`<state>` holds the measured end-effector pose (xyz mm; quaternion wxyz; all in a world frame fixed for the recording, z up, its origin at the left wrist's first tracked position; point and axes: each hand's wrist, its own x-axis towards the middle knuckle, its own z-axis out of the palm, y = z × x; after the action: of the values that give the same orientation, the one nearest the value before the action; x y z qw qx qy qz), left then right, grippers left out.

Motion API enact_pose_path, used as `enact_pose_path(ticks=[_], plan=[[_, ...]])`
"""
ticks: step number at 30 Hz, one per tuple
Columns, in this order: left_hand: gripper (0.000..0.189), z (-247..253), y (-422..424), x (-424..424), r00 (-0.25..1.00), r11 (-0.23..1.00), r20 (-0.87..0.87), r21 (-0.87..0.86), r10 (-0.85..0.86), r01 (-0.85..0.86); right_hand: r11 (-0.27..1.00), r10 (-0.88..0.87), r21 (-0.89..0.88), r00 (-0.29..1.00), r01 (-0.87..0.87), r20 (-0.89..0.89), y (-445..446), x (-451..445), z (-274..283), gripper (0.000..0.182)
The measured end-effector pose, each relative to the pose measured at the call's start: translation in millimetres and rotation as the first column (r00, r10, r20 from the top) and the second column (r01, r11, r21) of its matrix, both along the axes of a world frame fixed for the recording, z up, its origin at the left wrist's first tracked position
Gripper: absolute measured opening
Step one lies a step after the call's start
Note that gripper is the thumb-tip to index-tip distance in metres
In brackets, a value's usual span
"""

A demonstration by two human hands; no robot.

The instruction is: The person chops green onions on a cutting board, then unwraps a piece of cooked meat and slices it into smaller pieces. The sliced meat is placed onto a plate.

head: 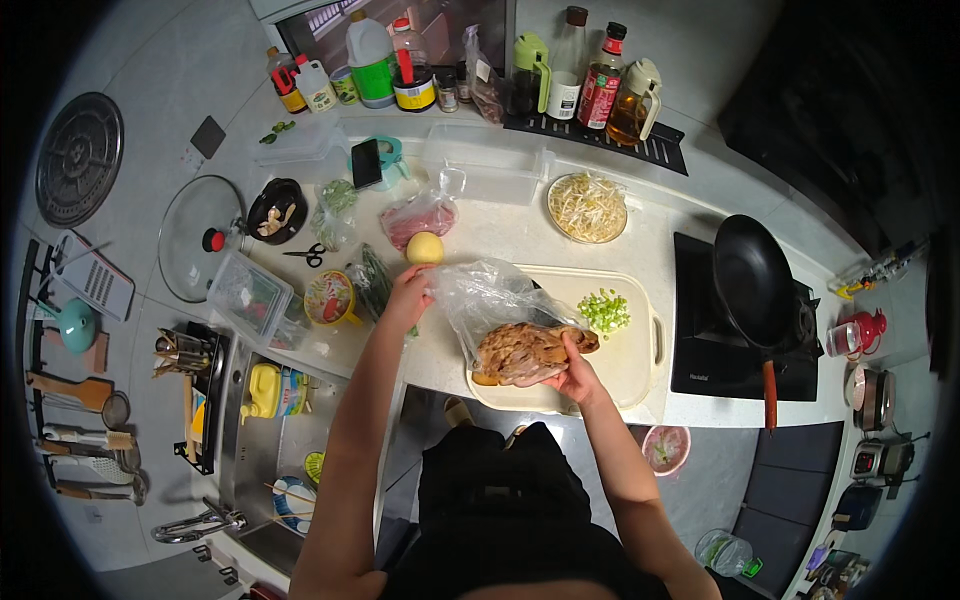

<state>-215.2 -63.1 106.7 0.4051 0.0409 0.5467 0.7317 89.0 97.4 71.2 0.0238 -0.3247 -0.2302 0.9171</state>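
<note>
My left hand point(409, 298) pinches the edge of a clear plastic bag point(480, 289), pulling it out to the left. In my right hand point(577, 373) is a large piece of browned cooked meat point(525, 354), its left part lying against the bag's mouth. Both are held over a cream cutting board point(645, 367). Chopped green onion point(604, 311) lies in a small heap on the board, just beyond the meat. Part of a dark object shows behind the bag; I cannot tell what it is. A round yellow fruit or vegetable point(424, 248) sits beyond my left hand.
A wok point(752, 277) stands on the cooktop point(697, 367) at right. Bean sprouts fill a plate point(587, 208) at the back. Bagged red meat point(420, 221), scissors point(307, 256) and a yellow bowl point(331, 298) stand leftward, near the sink point(259, 457). Bottles point(600, 82) line the back.
</note>
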Motion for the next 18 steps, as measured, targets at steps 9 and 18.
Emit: enact_pose_path(ticks=[9,18], plan=[[0.035,-3,-7,-28,0.904,0.869,-0.198,0.41,0.38,-0.276,0.992,-0.019,0.122,0.993,0.006,0.113,-4,-10,-13,0.059],[0.029,-63,-54,5,0.91,0.874,0.204,0.266,0.362,-0.407,0.946,0.034,0.304,0.968,-0.11,0.247,5,-42,-16,0.051]])
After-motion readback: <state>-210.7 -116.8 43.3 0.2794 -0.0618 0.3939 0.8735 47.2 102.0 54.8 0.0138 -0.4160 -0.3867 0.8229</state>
